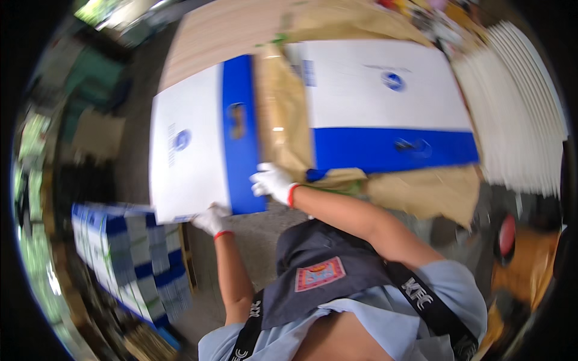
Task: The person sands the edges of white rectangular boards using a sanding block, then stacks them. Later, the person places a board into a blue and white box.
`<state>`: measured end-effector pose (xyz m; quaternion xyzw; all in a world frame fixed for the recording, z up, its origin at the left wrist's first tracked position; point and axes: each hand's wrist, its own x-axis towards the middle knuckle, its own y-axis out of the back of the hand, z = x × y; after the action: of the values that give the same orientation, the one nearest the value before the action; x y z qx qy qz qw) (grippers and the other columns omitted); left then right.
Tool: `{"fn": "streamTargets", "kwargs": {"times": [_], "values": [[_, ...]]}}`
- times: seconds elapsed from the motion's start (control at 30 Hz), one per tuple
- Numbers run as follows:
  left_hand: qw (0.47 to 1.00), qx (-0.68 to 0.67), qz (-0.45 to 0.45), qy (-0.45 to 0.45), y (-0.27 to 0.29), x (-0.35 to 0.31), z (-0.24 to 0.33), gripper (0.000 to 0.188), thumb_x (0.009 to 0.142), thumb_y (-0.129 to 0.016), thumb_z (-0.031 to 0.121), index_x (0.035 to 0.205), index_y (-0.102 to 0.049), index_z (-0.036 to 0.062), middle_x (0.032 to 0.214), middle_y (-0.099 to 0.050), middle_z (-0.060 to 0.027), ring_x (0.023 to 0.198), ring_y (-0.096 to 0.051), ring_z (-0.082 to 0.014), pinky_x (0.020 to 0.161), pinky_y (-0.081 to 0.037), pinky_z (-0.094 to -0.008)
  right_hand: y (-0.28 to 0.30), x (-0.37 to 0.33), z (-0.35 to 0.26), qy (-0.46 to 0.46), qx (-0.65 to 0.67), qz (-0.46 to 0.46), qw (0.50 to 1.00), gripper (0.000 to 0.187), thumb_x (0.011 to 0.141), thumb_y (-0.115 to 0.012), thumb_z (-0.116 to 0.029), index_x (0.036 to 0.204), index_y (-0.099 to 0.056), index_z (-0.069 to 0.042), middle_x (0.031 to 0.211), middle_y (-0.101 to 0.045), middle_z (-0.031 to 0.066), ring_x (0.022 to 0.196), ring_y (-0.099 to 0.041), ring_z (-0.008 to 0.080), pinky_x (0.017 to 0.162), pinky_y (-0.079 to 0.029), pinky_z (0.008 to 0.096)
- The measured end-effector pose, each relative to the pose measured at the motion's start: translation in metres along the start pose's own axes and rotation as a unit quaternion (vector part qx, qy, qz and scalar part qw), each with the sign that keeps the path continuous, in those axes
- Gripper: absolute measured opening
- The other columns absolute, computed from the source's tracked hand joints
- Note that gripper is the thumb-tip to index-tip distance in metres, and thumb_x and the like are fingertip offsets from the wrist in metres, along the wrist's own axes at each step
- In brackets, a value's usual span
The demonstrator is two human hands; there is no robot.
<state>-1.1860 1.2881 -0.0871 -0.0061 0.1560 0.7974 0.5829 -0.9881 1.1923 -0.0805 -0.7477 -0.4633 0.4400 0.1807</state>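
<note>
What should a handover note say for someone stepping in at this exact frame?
Left hand: gloved, gripping the near corner of the flat white-and-blue carton.
Right hand: gloved, holding the same carton's blue edge.
The carton is held flat, over brown paper; a second flat carton lies to its right on that paper.
Done: a stack of folded cartons stands at lower left.
Left: the held carton is not yet set down. A pile of white sheets sits at far right.
</note>
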Motion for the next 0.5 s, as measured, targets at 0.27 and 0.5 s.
{"fn": "streamTargets", "kwargs": {"times": [0.27, 0.5], "values": [[0.895, 0.137, -0.153, -0.396, -0.06, -0.095, 0.044, 0.071, 0.082, -0.055, -0.013, 0.147, -0.03, 0.0027, 0.147, -0.037, -0.0157, 0.131, -0.043, -0.027, 0.109, -0.036, -0.0365, 0.132, -0.243, -0.133, 0.462, -0.63, 0.367, 0.505, 0.037, 0.085, -0.069, -0.022, 0.117, -0.059, -0.007, 0.12, -0.06, 0.0131, 0.118, -0.052, 0.0331, 0.102, -0.038, 0.0447], [0.566, 0.08, -0.603, -0.556, -0.177, -0.27, 0.085, 0.052, 0.077, -0.064, -0.006, 0.127, -0.056, 0.0064, 0.129, -0.059, -0.014, 0.12, -0.056, -0.0299, 0.103, -0.044, -0.0374, 0.312, -0.358, -0.127, -0.046, -0.405, 0.623, 0.668, 0.108, 0.079, -0.059, -0.069, 0.149, -0.018, 0.003, 0.135, -0.05, 0.0269, 0.118, -0.057, 0.036, 0.096, -0.045, 0.0438]]}}
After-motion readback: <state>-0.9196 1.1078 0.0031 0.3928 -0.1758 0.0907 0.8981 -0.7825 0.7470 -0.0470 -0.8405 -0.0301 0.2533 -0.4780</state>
